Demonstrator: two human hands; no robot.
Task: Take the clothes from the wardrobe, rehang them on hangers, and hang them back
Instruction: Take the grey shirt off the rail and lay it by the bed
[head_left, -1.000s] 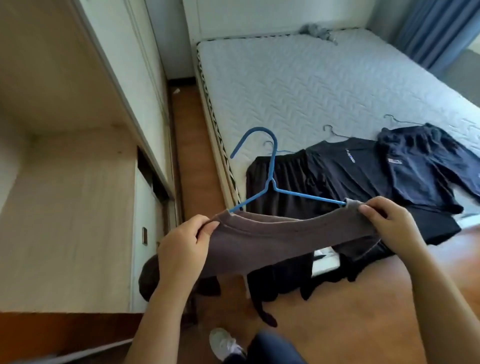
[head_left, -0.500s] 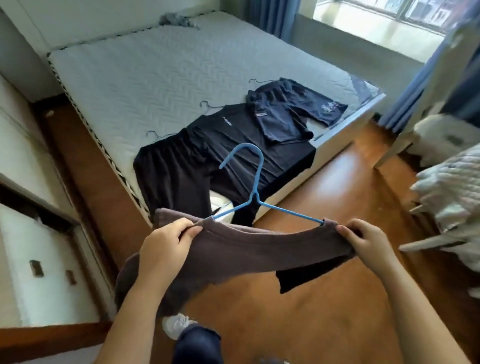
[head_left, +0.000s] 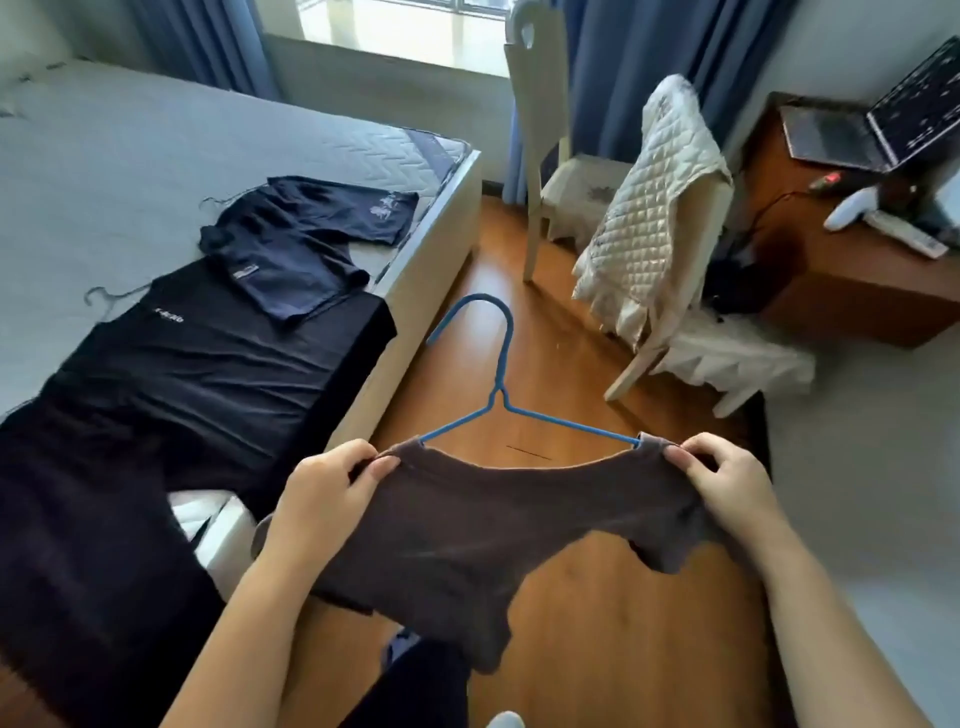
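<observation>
Two hands hold the brown shirt (head_left: 467, 525) on the blue hanger (head_left: 501, 400): my left hand (head_left: 332, 493) is pinched closed on one shoulder, my right hand (head_left: 727, 483) on the other. Since a second ago my view has swung from the wardrobe, across the bed (head_left: 156, 150), toward the chairs and desk (head_left: 852, 280). The shirt stays stretched over the floor beside the bed, so I judge it goes onto the bed, not yet back in the wardrobe.

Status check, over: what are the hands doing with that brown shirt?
Left hand and right hand both gripping brown shirt at shoulders. Blue hanger threaded through neck. Nothing blocking.
</observation>
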